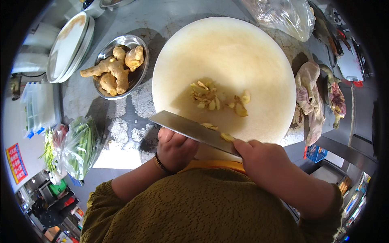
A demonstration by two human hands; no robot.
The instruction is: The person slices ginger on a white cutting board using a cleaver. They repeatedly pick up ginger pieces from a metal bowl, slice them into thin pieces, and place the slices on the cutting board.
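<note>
A cleaver [191, 130] is in my right hand [263, 158], its broad blade lying across the near edge of a round white cutting board [225, 45]. Two pale slices, apparently ginger, cling to the flat of the blade near the handle. My left hand [176, 145] is curled under the far end of the blade; the steel hides part of its fingers, and whether it holds anything cannot be seen. Small cut ginger pieces [208, 95] lie in a loose heap at the middle of the board, with a few more slices [241, 109] just right of them.
Left of the board, a metal bowl [142, 73] holds whole ginger roots [117, 71]. Stacked white lids or plates [68, 45] and bagged green vegetables [80, 148] are farther left. Plucked poultry [310, 94] lies at the right, knives [334, 42] and a plastic bag [285, 18] behind.
</note>
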